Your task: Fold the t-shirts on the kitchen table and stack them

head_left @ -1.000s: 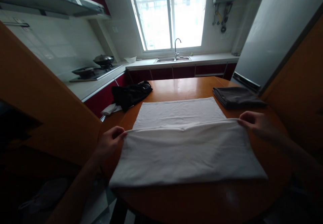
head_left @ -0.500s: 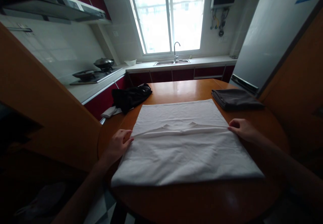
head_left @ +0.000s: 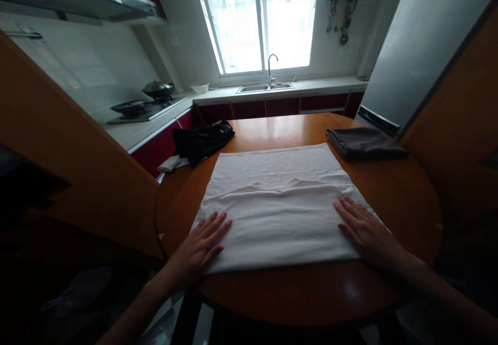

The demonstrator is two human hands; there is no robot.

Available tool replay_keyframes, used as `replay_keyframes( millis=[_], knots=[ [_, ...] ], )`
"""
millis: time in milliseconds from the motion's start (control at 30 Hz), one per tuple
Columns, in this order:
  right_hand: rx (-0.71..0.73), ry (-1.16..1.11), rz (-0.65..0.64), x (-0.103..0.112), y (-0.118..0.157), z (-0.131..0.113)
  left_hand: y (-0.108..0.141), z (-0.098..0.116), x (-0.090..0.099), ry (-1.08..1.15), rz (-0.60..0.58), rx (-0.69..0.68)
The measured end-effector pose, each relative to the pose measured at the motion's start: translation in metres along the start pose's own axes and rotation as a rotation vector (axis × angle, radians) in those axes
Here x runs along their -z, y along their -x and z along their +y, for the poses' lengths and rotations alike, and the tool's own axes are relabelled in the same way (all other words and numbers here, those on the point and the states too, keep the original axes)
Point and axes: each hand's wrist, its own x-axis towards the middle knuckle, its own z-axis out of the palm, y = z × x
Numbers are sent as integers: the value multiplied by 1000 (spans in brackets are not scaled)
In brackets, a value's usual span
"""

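Under both spread hands, left (head_left: 204, 244) and right (head_left: 360, 225), lies the white cloth (head_left: 280, 220), near edge folded over; beyond the right hand sits grey cloth (head_left: 363, 142), beyond the left, black cloth (head_left: 202, 141)

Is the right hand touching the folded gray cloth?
Apart: the head view shows bare table between the right hand and the gray cloth; the hand lies on the white cloth.

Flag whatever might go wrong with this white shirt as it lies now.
The left hand and right hand lie flat on the white shirt; if they slide unevenly, the folded layer could skew or wrinkle.
The folded layer's upper edge looks slightly raised around the neckline, so pressing there might set a crease.
The shirt's near edge lies close to the table's rim, so a pull could drag it over.
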Motion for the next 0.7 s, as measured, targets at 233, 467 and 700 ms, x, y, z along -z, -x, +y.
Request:
replay_keyframes(
  millis=[233, 467, 700],
  knots=[
    [28, 87, 94, 8, -14, -63, -38, 64, 16, -72, 102, -1],
    [139, -8, -135, -2, -21, -110, -68, 114, -16, -55, 7, -21],
    [75, -103, -203, 20, -89, -88, -111, 90, 30, 19, -46, -163]
  ],
)
